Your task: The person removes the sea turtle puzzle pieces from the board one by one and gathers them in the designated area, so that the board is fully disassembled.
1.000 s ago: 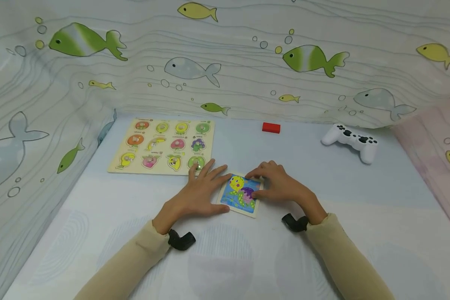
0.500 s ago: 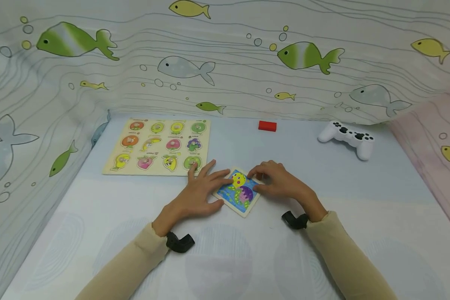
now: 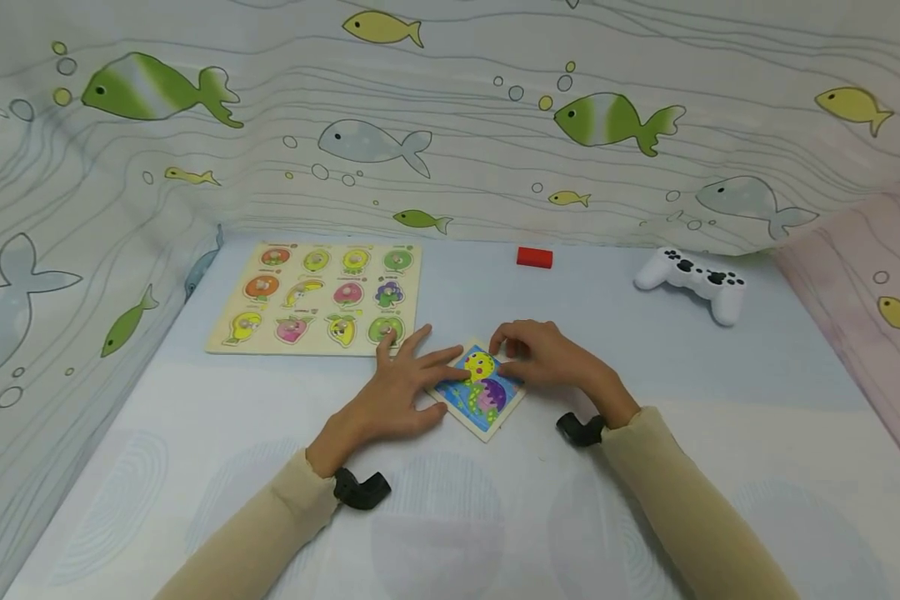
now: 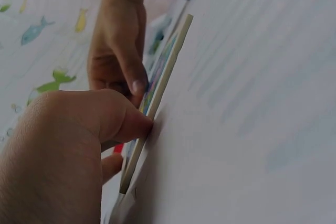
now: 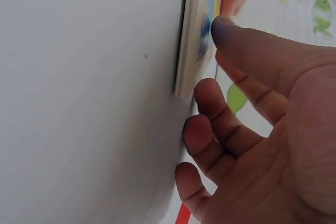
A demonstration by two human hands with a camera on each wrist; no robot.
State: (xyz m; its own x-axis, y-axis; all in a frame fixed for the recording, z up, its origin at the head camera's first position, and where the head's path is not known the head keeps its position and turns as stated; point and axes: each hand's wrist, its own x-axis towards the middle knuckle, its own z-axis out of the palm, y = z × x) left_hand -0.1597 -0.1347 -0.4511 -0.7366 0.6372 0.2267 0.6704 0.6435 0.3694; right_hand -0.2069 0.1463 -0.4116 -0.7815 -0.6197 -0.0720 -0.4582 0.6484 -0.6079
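A small square wooden jigsaw puzzle (image 3: 486,407) with a yellow-headed, purple-shelled turtle on blue lies cornerwise on the table. My left hand (image 3: 393,392) rests at its left side, fingers spread, with a fingertip on the picture. In the left wrist view, that hand's thumb (image 4: 137,121) touches the puzzle's pale edge (image 4: 170,77). On the upper right side, my right hand (image 3: 543,354) holds the puzzle with thumb and forefinger. The right wrist view has the thumb (image 5: 236,40) on the picture and the other fingers (image 5: 202,135) curled beside the corner. Whether a single piece is pinched is hidden.
A wooden fruit puzzle board (image 3: 322,308) lies at the back left, by the left fingertips. Farther back are a red block (image 3: 535,257) and, to the right, a white game controller (image 3: 693,282). Fish-printed sheeting (image 3: 487,158) walls the table's back and sides.
The turtle puzzle has turned clockwise, mostly in the first half second. My left thumb has drawn slightly left, and my right hand has shifted a little left. The whole view has tilted slightly.
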